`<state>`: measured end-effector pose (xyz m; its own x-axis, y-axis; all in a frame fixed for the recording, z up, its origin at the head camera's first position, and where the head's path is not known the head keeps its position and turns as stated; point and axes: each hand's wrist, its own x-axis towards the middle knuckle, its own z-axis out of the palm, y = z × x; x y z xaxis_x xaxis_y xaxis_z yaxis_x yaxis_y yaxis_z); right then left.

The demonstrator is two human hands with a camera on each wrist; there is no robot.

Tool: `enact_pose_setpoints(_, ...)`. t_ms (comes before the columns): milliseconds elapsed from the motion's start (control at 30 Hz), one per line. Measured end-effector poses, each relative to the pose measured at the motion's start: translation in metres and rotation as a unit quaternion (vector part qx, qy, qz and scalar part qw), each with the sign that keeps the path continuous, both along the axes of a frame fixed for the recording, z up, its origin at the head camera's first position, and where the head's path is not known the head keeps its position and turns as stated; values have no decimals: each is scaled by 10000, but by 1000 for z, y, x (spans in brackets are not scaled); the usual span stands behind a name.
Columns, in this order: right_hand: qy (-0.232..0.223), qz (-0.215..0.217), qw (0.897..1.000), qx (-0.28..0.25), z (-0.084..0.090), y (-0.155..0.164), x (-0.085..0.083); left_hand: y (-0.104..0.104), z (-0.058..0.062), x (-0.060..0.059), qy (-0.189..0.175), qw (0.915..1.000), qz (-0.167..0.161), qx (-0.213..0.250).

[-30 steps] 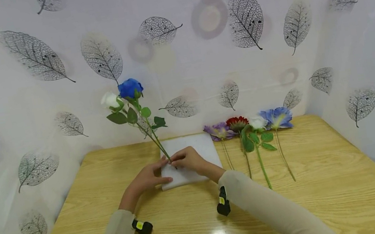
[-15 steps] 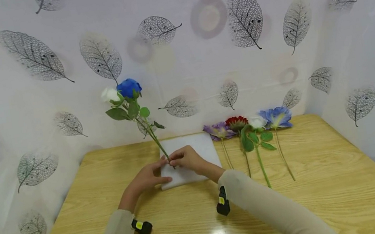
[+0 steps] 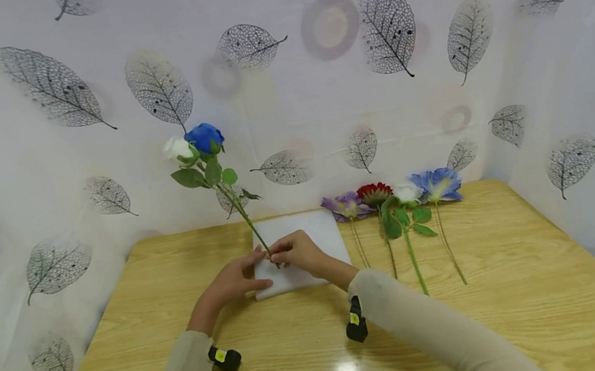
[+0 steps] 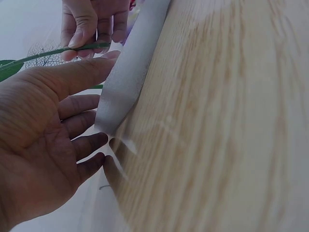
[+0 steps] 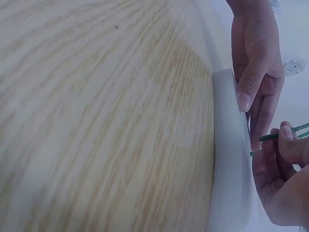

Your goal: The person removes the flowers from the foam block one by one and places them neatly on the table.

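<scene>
A white foam block (image 3: 305, 236) lies on the wooden table (image 3: 511, 281). My left hand (image 3: 233, 280) rests against its left edge (image 4: 126, 79) with fingers straight (image 5: 256, 67). My right hand (image 3: 295, 252) pinches a green rose stem (image 4: 58, 50) just above the foam (image 5: 231, 169). The stem (image 5: 286, 134) leans up and to the left to a blue rose (image 3: 205, 136), with a white rose (image 3: 175, 148) close beside it. Whether the stem ends sit in the foam is hidden by my fingers.
Several artificial flowers lie in a row right of the foam: purple (image 3: 344, 206), red (image 3: 374, 193), white (image 3: 408, 192) and blue (image 3: 440, 183), stems toward me. A leaf-printed white curtain (image 3: 390, 34) encloses the table on three sides.
The two rose heads have drifted together, the white one now partly behind the blue one, and the leaves have turned a little. Both hands stay where they were.
</scene>
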<state>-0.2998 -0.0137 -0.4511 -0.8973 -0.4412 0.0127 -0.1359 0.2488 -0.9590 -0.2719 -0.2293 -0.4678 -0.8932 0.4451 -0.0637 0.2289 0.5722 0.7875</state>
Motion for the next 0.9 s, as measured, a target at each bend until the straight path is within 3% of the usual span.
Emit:
enact_pose_setpoints(300, 64, -45, 10000, 57, 1, 8, 4, 1, 0, -2, 61, 9999, -2, -93)
enact_pose_setpoints(667, -93, 265, 9996, -43, 5, 27, 5, 2, -1, -2, 123, 9998, 41, -182)
enact_pose_setpoints(900, -138, 111, 9998, -71, 5, 32, 3, 1, 0, -2, 182, 9996, 30, -205)
